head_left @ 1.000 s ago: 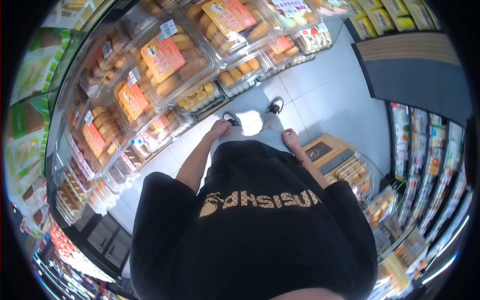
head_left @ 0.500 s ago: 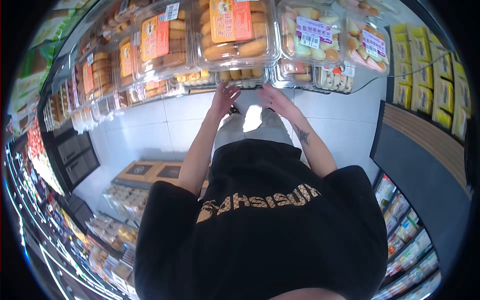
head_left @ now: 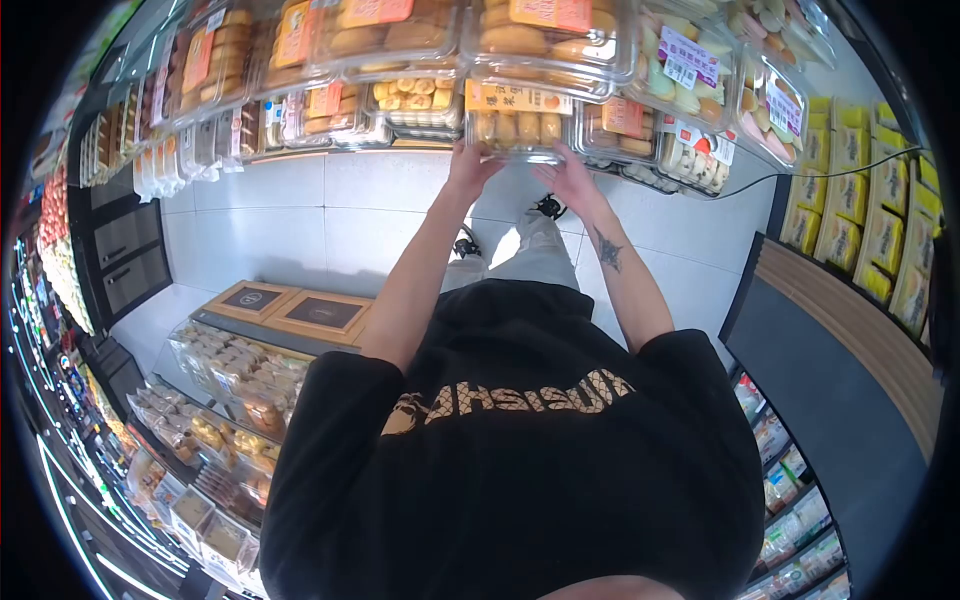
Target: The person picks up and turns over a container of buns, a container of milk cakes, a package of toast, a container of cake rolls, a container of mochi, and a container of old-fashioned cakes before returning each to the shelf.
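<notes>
In the head view, both hands have come up to a clear plastic box of rolls point(head_left: 516, 128), which serves here as the landmark. Half a second ago they were just short of it, fingers parted; now they meet its near edge, one at each corner. More of its yellow label point(head_left: 500, 97) shows than before, though whether the box has slid out or only the viewpoint has shifted cannot be told. The change puts the box within the span of the two hands.

The left hand point(head_left: 472, 172) touches the near left corner, its fingertips partly hidden there, so whether it grips is unclear. The right hand point(head_left: 572, 180) is at the near right corner with its fingers spread and open, not visibly closed on anything.

Above and beyond the box of rolls, a larger box of buns point(head_left: 548, 45) overhangs its far part. Just to its left is a box of yellow pastries point(head_left: 412, 97); to its right, a box with an orange label point(head_left: 615, 130). Well apart on its right stand rows of yellow packets point(head_left: 848, 180). Nearer the person than the box, and below it, shoes point(head_left: 548, 207) show on the tiled floor point(head_left: 375, 215).
</notes>
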The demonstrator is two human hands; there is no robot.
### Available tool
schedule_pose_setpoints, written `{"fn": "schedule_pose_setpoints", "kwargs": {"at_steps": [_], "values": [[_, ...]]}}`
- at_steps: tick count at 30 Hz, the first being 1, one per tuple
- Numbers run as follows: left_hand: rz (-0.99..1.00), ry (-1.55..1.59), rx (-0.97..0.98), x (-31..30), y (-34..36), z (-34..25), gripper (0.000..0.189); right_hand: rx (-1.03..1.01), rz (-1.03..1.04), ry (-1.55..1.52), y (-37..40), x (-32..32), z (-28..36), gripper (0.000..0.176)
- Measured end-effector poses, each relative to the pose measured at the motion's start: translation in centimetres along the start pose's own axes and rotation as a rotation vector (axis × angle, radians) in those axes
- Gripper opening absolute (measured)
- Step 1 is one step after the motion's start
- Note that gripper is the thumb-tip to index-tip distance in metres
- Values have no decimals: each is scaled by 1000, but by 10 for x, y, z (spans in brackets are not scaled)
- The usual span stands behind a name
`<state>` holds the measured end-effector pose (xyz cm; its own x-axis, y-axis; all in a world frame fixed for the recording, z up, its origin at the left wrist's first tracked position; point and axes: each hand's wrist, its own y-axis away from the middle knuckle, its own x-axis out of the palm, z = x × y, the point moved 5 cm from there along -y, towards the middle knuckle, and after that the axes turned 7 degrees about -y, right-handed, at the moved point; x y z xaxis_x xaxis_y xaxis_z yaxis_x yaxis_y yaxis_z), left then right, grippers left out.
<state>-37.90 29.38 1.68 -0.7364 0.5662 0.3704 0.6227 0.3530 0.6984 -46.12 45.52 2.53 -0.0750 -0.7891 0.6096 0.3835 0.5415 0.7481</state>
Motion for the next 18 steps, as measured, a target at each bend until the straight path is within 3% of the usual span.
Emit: {"fn": "schedule_pose_setpoints", "kwargs": {"at_steps": [7,10,12,13,15,18], "values": [[102,-115,-122,-53,66,12,34,25,109,152,44,-24,-76,39],[204,-140,-152,-84,111,5,45,6,141,311,99,3,-109,50],[250,-238,-182,-108,134,5,53,-29,164,487,126,16,-131,72],[254,-232,-180,-112,150,-7,53,-31,161,494,133,20,-143,72],[289,-392,-153,-122,179,-30,53,-131,190,651,148,30,-161,87],[453,-426,126,-134,209,-76,51,-194,184,625,181,74,-174,82]]}}
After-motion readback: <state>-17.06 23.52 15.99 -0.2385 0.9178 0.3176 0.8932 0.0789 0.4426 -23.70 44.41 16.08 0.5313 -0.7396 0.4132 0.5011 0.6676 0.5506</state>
